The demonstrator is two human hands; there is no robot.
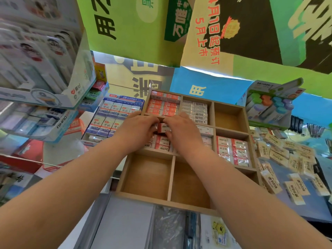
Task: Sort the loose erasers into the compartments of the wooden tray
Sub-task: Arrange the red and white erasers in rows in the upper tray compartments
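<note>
- Pinching an eraser (163, 127) with left hand (138, 131) and right hand (182, 131), I hover over the tray's (152, 198) mid-left compartment.
- Light, firm, slick-wrapped, I judge; hold its long sides.

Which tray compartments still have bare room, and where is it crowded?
Bare wood: the far right compartment, beside the grey-white erasers, plus the near left compartment and near middle compartment. Crowded: the middle-left compartment, where left hand and right hand pinch a red-and-white eraser; loose erasers lie thick right of the tray.
</note>
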